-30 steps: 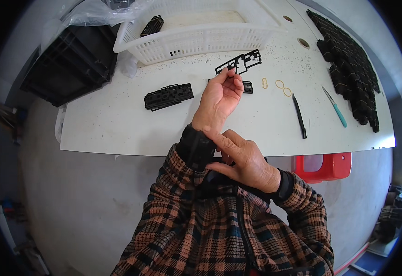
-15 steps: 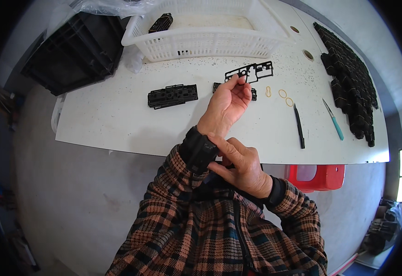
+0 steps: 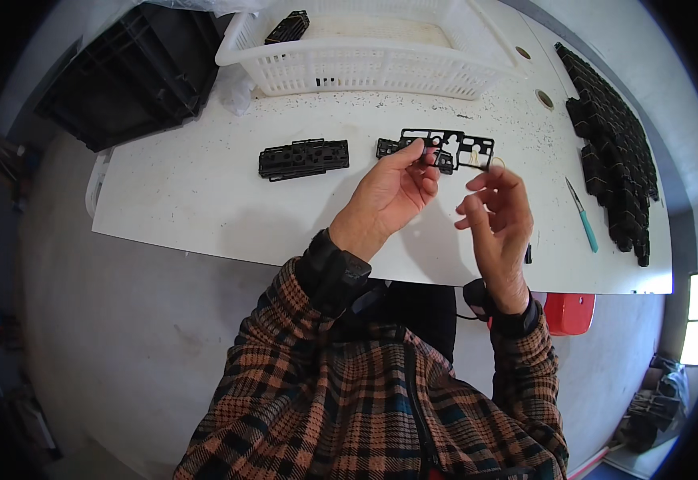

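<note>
My left hand [image 3: 389, 190] grips a flat black plastic frame [image 3: 450, 138] by its lower left part, held above the white table. Close to the frame's right end is my right hand [image 3: 499, 232], its fingers apart and curved, holding nothing. Partly hidden behind the frame and my left fingers, a black plastic part [image 3: 387, 147] lies on the table. To its left rests a stack of similar black frames [image 3: 304, 158]. A yellow rubber band [image 3: 498, 162] peeks out past the frame's right end.
A white plastic basket [image 3: 373, 72] with a black bundle [image 3: 287, 27] in it stands at the back. A black crate [image 3: 137, 76] is at the left. On the right lie a teal-handled knife [image 3: 584, 220] and a long pile of black parts [image 3: 617, 160]. Below the table edge shows a red stool [image 3: 570, 314].
My right hand has left my left wrist and moved up and right, toward the frame. It now covers most of the black pen. The held frame has come slightly lower and right.
</note>
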